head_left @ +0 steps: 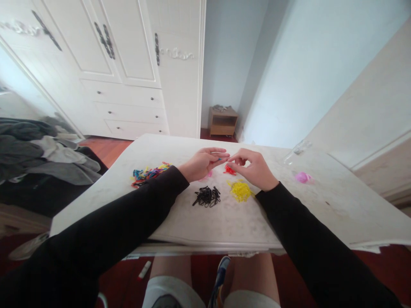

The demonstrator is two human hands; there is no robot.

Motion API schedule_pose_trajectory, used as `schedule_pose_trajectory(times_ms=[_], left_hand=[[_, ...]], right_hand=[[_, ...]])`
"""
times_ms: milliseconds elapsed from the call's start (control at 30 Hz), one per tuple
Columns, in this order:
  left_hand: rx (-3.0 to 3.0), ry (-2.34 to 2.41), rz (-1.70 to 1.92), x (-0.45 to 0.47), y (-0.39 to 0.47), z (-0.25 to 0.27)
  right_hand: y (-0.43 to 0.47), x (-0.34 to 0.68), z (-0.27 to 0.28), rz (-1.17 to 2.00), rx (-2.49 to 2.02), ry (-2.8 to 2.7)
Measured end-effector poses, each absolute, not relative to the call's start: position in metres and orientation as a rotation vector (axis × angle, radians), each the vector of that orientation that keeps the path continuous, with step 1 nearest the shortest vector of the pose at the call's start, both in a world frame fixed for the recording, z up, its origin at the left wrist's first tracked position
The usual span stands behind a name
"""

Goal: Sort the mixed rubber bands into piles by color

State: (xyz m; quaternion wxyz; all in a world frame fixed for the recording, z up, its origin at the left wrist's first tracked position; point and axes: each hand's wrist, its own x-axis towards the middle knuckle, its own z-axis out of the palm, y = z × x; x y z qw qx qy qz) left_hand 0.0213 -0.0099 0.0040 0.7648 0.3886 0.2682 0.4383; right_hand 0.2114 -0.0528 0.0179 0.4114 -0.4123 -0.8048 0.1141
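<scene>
My left hand point(203, 163) is over the middle of the white table, its fingers stretched to the right. A small bit of blue, probably a rubber band point(220, 159), shows between its thumb and fingers. My right hand point(255, 167) meets the left fingertips, thumb and index finger nearly together; whatever they pinch is too small to make out. Just under the right fingers lies a pile of red rubber bands point(230, 170). Closer to me are a black pile point(207, 196) and a yellow pile point(240, 191). Pink bands point(209, 174) are partly hidden by my left hand.
A mixed heap of coloured bands point(149, 173) lies by my left forearm. Toward the right of the table point(321, 214) are a pink bundle point(303, 177) and a clear plastic item point(298, 152). Piled clothes point(48, 154) stand left; a white wardrobe point(128, 64) is behind.
</scene>
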Motion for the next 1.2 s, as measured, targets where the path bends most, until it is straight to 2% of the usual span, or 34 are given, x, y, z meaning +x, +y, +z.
schedule_pose_trajectory(times_ms=[367, 667, 933, 1200], left_hand=[[0.991, 0.418, 0.772, 0.021, -0.013, -0.006], [1.171, 0.697, 0.867, 0.017, -0.012, 0.005], [1.692, 0.743, 0.954, 0.015, -0.012, 0.005], [1.825, 0.758, 1.053, 0.015, -0.009, 0.002]], right_hand=[[-0.048, 0.215, 0.013, 0.199, -1.028, -2.082], [-0.048, 0.218, 0.017, 0.182, -1.060, -1.980], [-0.046, 0.221, 0.017, 0.206, -1.086, -1.930], [-0.045, 0.222, 0.018, 0.212, -1.092, -1.930]])
